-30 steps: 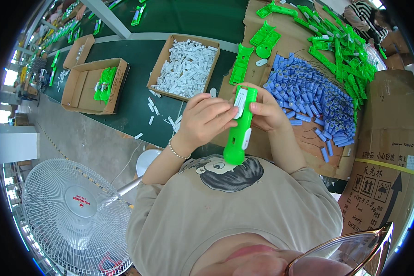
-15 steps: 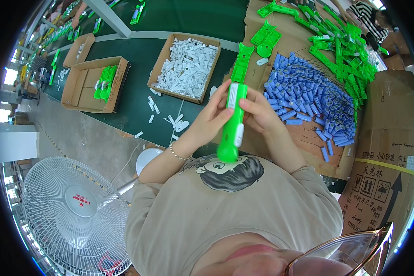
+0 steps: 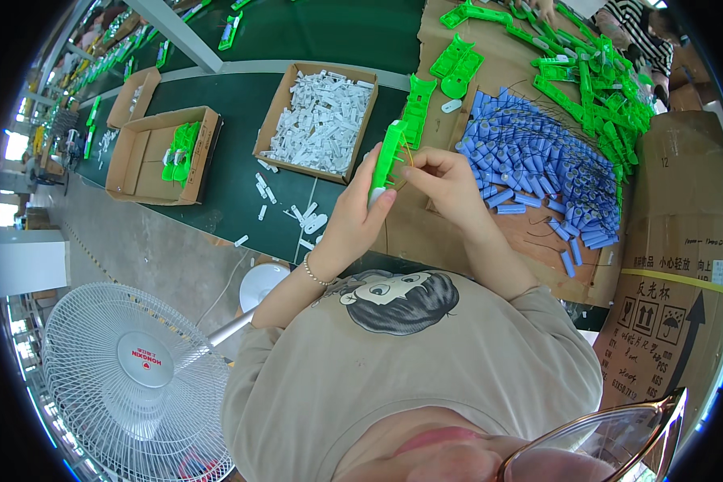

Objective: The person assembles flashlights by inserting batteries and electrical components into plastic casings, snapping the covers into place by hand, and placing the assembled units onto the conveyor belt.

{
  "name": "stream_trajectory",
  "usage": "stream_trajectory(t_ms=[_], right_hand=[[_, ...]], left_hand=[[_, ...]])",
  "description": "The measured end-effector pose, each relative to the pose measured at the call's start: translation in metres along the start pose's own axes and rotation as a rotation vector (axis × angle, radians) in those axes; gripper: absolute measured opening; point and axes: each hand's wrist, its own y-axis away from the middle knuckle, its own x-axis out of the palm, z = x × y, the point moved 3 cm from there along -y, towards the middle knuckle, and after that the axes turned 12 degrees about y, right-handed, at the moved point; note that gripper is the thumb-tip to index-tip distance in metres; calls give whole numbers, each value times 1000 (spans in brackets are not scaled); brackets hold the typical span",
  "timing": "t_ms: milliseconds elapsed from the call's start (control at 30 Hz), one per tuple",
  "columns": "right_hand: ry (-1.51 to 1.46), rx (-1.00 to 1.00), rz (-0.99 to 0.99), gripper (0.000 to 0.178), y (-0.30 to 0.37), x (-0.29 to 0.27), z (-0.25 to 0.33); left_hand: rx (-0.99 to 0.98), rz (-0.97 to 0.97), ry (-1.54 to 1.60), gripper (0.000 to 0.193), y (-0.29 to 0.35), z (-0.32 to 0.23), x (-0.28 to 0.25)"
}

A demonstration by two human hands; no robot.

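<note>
My left hand (image 3: 357, 206) is closed around a green plastic housing (image 3: 389, 154), which stands tilted on edge. Its inner side, with small pegs along it, faces right. A thin orange wire (image 3: 410, 155) comes out of that side. My right hand (image 3: 444, 183) has its thumb and forefinger pinched together at this wire, just right of the housing. Beyond my hands lies another green housing piece (image 3: 417, 112), hollow side up. A pile of blue cylindrical battery cells (image 3: 530, 153) with dark wires is to the right of my right hand.
A cardboard box (image 3: 263, 138) full of small white parts stands ahead left; loose white parts (image 3: 315, 224) lie nearer. Farther left, another box (image 3: 128, 193) holds green pieces. Green housings (image 3: 594, 96) are heaped at far right, near a co-worker. Cartons (image 3: 675, 209) rise right; a fan (image 3: 136, 386) stands left.
The green housing has been turned from outer face up onto its edge, showing its inner side. My right hand has let go of it and moved to the wire at its right.
</note>
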Motion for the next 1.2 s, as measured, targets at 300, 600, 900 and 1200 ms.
stream_trajectory(t_ms=[300,600,900,1200], right_hand=[[491,-260,-105,11,31,31,19],[649,-33,-196,11,48,-54,1],[1240,111,-119,23,104,-139,-69],[1038,200,66,15,102,-137,-45]], left_hand=[[33,-109,149,52,0,25,6],[-159,-58,649,46,4,29,5],[-333,49,816,52,6,37,16],[-311,121,738,61,11,41,18]])
